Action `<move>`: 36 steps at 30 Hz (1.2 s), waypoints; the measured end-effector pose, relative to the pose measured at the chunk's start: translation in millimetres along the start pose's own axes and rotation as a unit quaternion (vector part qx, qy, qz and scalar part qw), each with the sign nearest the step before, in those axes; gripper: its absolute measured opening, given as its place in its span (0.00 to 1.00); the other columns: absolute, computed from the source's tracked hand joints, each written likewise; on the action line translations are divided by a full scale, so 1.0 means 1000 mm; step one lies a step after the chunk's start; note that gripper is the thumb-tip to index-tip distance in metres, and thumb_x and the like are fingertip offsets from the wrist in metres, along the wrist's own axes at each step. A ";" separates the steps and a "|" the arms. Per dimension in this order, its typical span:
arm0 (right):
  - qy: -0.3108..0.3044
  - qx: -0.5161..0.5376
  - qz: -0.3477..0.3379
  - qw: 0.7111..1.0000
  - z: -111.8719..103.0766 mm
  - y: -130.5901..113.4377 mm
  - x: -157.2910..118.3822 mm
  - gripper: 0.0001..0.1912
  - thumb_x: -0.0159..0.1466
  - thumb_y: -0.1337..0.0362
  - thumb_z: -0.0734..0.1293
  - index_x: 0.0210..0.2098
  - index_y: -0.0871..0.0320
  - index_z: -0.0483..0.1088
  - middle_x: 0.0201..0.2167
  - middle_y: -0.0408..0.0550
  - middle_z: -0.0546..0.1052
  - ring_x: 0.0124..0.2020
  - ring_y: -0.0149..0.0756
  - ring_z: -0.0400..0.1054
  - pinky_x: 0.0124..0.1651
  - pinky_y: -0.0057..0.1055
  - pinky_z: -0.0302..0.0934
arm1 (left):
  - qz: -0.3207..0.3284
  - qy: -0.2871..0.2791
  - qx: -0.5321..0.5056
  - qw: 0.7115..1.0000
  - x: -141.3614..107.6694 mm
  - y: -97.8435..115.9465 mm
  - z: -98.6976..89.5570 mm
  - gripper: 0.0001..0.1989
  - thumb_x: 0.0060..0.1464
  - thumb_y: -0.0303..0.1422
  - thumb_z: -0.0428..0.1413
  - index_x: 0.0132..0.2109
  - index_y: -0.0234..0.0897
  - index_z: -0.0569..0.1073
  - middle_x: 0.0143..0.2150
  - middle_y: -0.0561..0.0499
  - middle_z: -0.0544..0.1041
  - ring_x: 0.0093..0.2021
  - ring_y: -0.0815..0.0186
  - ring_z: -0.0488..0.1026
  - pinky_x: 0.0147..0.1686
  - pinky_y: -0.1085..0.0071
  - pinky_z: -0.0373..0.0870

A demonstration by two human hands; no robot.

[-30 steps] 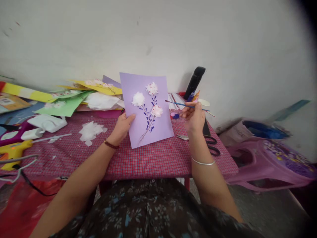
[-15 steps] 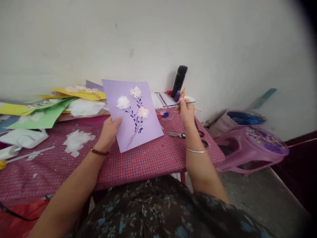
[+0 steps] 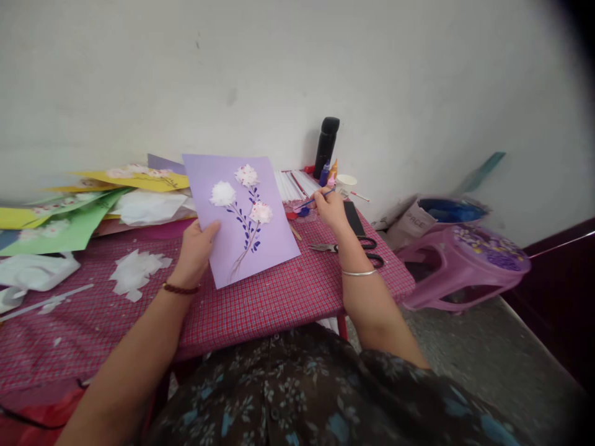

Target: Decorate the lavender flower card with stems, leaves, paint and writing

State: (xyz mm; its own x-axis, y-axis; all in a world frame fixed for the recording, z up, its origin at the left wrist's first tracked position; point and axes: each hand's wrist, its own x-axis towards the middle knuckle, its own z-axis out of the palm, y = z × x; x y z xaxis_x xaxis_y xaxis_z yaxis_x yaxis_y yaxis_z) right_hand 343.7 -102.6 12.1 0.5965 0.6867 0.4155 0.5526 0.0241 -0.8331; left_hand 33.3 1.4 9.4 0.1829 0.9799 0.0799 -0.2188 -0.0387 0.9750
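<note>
My left hand (image 3: 198,244) grips the left edge of a sheet of purple paper (image 3: 279,238), thumb on top, and holds it tilted above the table. Three white paper flowers with painted stems and dark blue leaves decorate the sheet; two of them carry red specks. My right hand (image 3: 329,207) pinches a thin blue paintbrush (image 3: 307,202). Its tip points left, over dabs of red and blue paint (image 3: 303,212) beyond the sheet's right edge. Under my right forearm lie scissors (image 3: 372,251) with black handles, partly covered.
Torn white tissue pieces (image 3: 138,269) lie left on the checked tablecloth (image 3: 260,310). Behind them are coloured sheets (image 3: 88,217) with flowers. A black bottle (image 3: 326,148), paint bottles (image 3: 324,173) and a small white dish (image 3: 346,179) stand by the wall. A pink stool (image 3: 465,266) is at right.
My right hand has lowered and brought the brush tip down and left toward the paint dabs. My left hand still holds the purple sheet. The whole view has shifted slightly.
</note>
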 end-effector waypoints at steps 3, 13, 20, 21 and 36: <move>-0.027 -0.022 -0.004 0.999 0.004 -0.001 -0.002 0.11 0.67 0.62 0.59 0.29 0.54 0.67 0.23 0.43 0.73 0.25 0.35 0.65 0.32 0.31 0.57 | 0.004 -0.006 0.003 1.000 0.001 -0.001 -0.001 0.13 0.47 0.28 0.65 0.42 0.37 0.79 0.41 0.48 0.85 0.35 0.62 0.80 0.37 0.69 0.81; -0.063 -0.080 0.003 0.995 0.009 -0.005 -0.004 0.12 0.66 0.64 0.60 0.26 0.55 0.67 0.24 0.45 0.76 0.27 0.36 0.67 0.36 0.34 0.58 | 0.010 -0.006 0.039 0.999 0.000 -0.004 0.000 0.13 0.47 0.31 0.65 0.43 0.38 0.78 0.40 0.47 0.85 0.36 0.59 0.81 0.37 0.66 0.81; -0.012 0.003 -0.004 1.000 0.009 0.000 -0.002 0.13 0.67 0.60 0.62 0.26 0.54 0.67 0.21 0.41 0.73 0.23 0.33 0.65 0.31 0.31 0.58 | -0.001 -0.005 0.021 1.000 -0.003 0.001 0.002 0.11 0.50 0.28 0.64 0.42 0.37 0.79 0.40 0.48 0.86 0.37 0.61 0.82 0.38 0.69 0.81; 0.018 0.039 -0.006 0.999 0.008 -0.001 -0.002 0.13 0.68 0.58 0.62 0.27 0.54 0.67 0.21 0.40 0.72 0.23 0.33 0.65 0.30 0.30 0.58 | 0.001 -0.005 0.016 1.000 -0.003 0.002 0.002 0.11 0.50 0.28 0.63 0.43 0.37 0.79 0.40 0.48 0.86 0.37 0.61 0.82 0.38 0.70 0.81; 0.008 0.321 -0.009 0.947 0.017 -0.040 -0.026 0.24 0.69 0.39 0.64 0.32 0.53 0.69 0.19 0.38 0.70 0.18 0.27 0.63 0.23 0.28 0.59 | -0.078 0.013 -0.019 0.997 0.001 0.005 -0.001 0.10 0.53 0.24 0.61 0.44 0.34 0.79 0.37 0.47 0.85 0.32 0.61 0.81 0.38 0.66 0.83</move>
State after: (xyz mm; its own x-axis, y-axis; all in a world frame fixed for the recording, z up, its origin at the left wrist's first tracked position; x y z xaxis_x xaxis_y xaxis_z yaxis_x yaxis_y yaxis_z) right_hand 295.8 -109.0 28.6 0.6026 0.6706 0.4327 0.0974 0.4763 -0.8738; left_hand 31.8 2.4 14.6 0.1925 0.9782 -0.0779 -0.2256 0.1214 0.9666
